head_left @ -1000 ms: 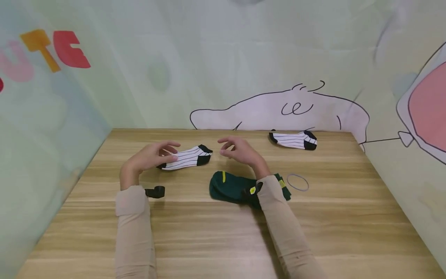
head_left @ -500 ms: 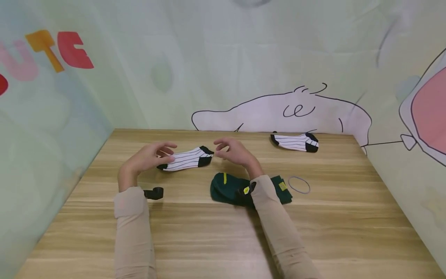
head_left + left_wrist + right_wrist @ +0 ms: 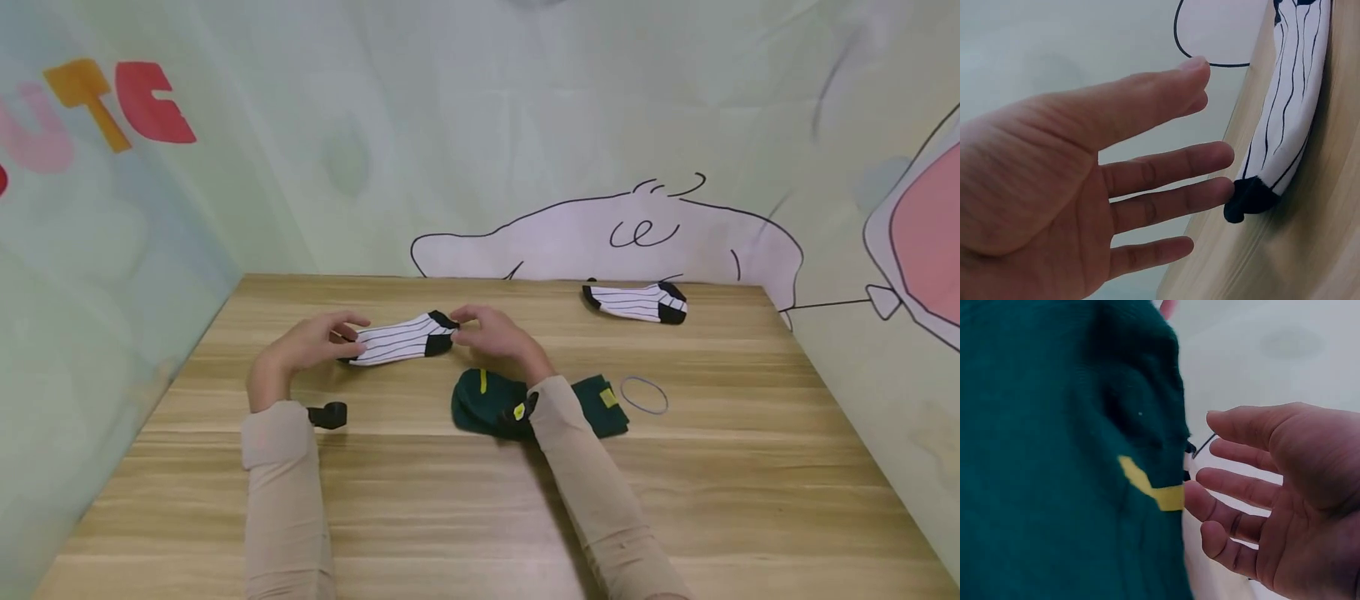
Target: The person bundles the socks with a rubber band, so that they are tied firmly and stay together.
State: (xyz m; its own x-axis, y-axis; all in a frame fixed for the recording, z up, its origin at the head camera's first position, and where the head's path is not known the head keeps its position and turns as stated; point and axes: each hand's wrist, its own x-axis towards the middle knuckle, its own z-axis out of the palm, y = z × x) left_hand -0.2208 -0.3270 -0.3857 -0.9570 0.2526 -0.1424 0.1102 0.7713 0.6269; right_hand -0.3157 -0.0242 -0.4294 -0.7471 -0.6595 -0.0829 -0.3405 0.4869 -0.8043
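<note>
A white sock with black stripes and black toe and heel lies flat between my two hands. At its toe end is my left hand; the left wrist view shows its fingers extended, thumb apart, fingertips close to the black toe. My right hand has its fingertips right at the sock's black cuff, fingers loosely bent and thumb apart in the right wrist view. Under the right forearm a dark green sock with yellow marks is partly hidden; it fills the left of the right wrist view.
A second striped sock lies near the table's back edge on the right. Beside the green sock is a thin pale loop. A printed cloth backdrop stands behind the wooden table.
My right hand has moved left to the striped sock's cuff. The left hand has shifted slightly left along the toe end. The socks stay where they were.
</note>
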